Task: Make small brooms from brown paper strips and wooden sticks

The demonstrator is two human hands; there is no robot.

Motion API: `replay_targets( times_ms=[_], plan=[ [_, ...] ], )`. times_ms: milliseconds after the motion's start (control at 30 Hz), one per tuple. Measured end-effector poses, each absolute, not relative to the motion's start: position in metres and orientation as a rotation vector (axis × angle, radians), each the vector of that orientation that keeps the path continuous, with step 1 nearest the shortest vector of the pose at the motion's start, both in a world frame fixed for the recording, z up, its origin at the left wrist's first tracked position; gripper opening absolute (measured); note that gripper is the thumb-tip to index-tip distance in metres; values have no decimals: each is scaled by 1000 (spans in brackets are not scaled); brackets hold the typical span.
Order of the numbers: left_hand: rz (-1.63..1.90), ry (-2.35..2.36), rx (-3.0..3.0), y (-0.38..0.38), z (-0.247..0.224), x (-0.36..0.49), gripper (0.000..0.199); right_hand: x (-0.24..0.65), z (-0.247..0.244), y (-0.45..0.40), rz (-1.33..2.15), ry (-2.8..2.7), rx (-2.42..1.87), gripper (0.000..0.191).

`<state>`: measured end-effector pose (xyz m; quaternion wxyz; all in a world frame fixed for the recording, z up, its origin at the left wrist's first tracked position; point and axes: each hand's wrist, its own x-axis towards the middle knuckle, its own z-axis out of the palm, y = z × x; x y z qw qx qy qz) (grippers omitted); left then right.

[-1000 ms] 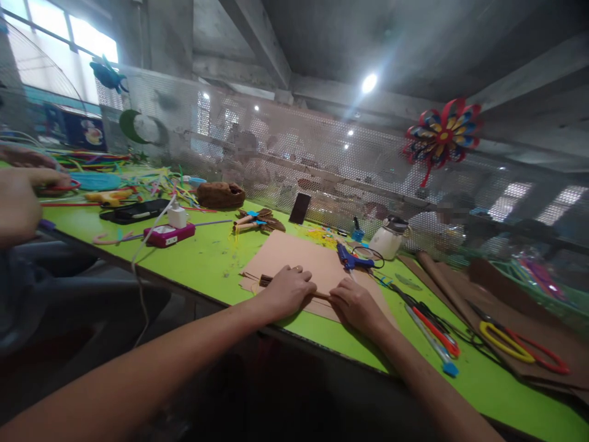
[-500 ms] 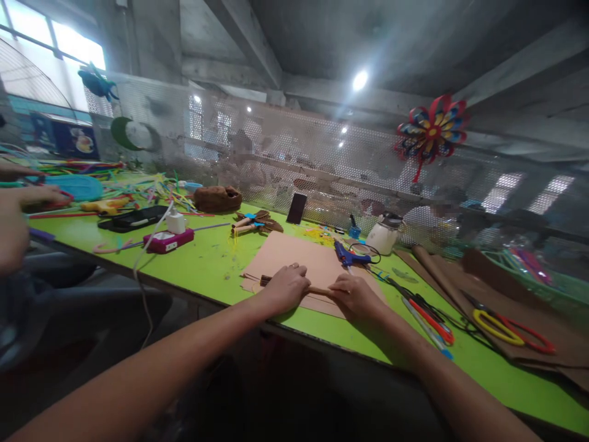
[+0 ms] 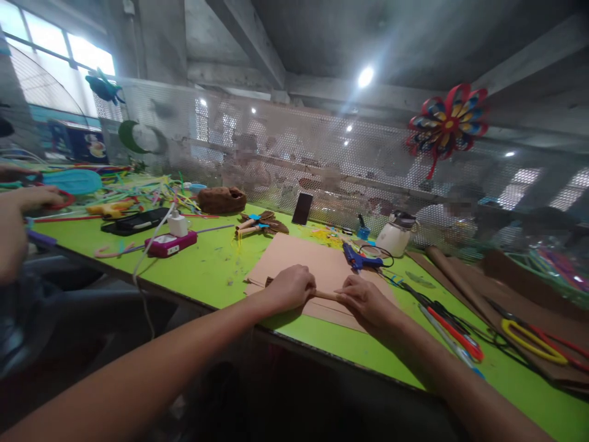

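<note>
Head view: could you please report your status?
Left hand, right hand holding thin tan rod; rod over flat tan paper sheets; blue plastic glue gun just beyond right hand.

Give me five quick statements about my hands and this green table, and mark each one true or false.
1. The left hand and right hand both grip a slim tan roll. True.
2. The blue glue gun lies closer to the left hand than to the right. False: it is closer to the right hand.
3. A white plug sits on the magenta power strip. True.
4. The white pot is tipped on its side. False: it stands upright.
5. Scissors with yellow and red handles lie on brown paper. True.
</note>
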<state>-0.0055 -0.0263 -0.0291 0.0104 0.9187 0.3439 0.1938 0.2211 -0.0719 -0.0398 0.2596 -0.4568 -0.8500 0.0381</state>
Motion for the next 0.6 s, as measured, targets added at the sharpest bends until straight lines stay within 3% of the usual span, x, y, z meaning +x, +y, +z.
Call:
replay_targets(
  times_ms=[333, 600],
  plan=[
    [546, 1063, 3001, -42, -26, -12, 28, 220, -48, -77, -8, -2322, -1230, 31],
    [544, 986, 2818, -34, -27, -20, 28, 234, -47, -77, 140, -2112, -1292, 15]
  ],
)
